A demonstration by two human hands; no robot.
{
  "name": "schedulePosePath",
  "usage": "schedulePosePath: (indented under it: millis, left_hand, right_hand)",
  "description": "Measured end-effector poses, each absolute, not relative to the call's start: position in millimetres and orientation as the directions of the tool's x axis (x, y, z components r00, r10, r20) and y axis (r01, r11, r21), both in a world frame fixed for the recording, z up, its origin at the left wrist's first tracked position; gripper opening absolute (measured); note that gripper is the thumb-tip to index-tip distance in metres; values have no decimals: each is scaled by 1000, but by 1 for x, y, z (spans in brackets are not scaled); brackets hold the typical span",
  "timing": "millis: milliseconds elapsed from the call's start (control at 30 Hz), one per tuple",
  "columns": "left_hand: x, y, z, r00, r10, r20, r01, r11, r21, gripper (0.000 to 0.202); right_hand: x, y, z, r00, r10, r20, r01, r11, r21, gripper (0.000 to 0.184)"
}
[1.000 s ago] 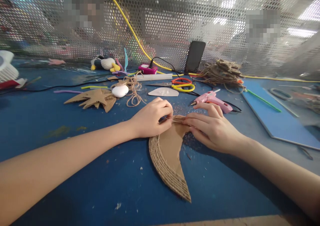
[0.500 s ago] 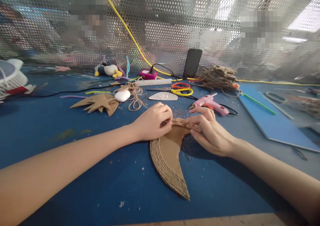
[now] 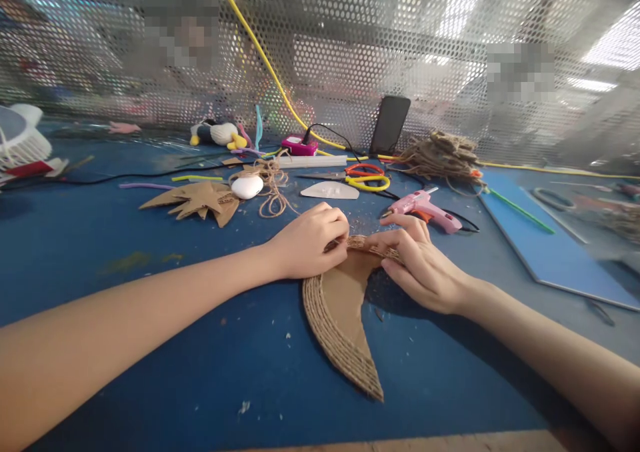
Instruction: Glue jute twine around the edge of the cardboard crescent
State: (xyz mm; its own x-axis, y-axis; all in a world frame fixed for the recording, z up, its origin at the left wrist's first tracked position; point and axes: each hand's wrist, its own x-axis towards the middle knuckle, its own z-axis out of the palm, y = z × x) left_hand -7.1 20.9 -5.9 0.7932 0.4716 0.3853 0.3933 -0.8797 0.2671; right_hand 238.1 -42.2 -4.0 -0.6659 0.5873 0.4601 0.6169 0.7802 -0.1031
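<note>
A crescent-shaped piece of cardboard [image 3: 345, 299] lies in front of me, with rows of brown twine [image 3: 323, 322] along its outer curve. My left hand [image 3: 315, 242] is closed at the crescent's upper left edge, thumb and fingers pinched together over the twine rows. The fingertips hide whatever strand may be between them. At the upper right end, my right hand [image 3: 413, 259] grips the crescent, index finger on the twine and thumb near the inner edge. Just beyond the right hand rests a pink glue gun [image 3: 423, 209].
Scissors with red and yellow handles [image 3: 367, 177], a pale flat piece [image 3: 330, 190], a white egg-shaped thing [image 3: 247, 186], loose twine [image 3: 274, 189] and cut cardboard [image 3: 197, 202] lie beyond my hands. Farther back are a phone [image 3: 391, 125], a twine bundle [image 3: 440, 153] and perforated metal. A blue board [image 3: 555, 239] lies right.
The whole view has shifted slightly. Both hands keep nearly the same places and grips on the crescent.
</note>
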Motion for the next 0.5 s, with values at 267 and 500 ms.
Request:
schedulePosePath:
  millis: [267, 500]
  left_hand:
    - [-7, 21, -6, 791, 475, 385, 395, -877, 273, 12]
    - [-7, 21, -6, 791, 475, 386, 395, -878, 272, 12]
  right_hand:
    - [239, -42, -5, -678, 578, 454, 615, 784, -81, 30]
    - [238, -44, -5, -679, 582, 448, 618, 782, -79, 27]
